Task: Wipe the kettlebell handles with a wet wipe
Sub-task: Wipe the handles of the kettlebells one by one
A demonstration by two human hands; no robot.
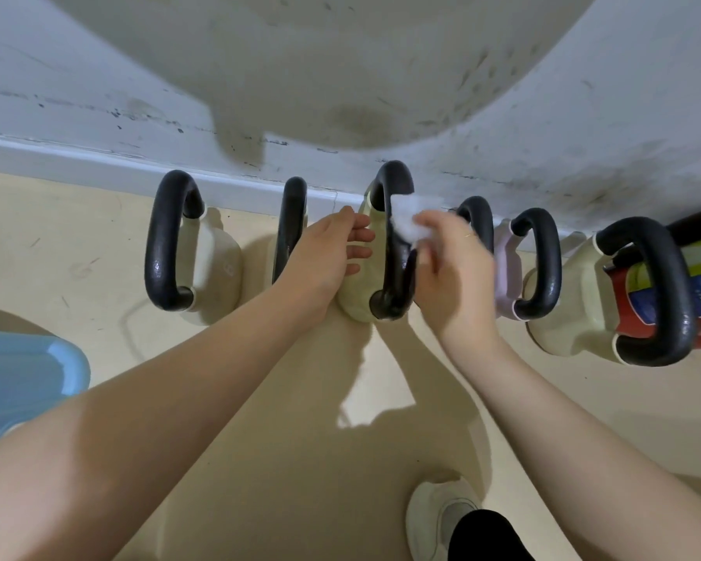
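Several kettlebells with black handles stand in a row along the wall. The middle one is cream with a tall black handle (393, 253). My right hand (450, 269) grips a crumpled white wet wipe (411, 214) and presses it against the upper right side of that handle. My left hand (328, 257) rests with straight fingers on the cream body (359, 285) of the same kettlebell, just left of the handle. Its fingertips point toward the handle.
To the left stand a cream kettlebell (171, 240) and a narrow one (290, 228). To the right are a small one (480, 224), a pink one (537, 265) and a large cream one (648, 293) beside a red object (640, 309). A blue bin (29, 366) sits at left. A shoe (438, 516) is below.
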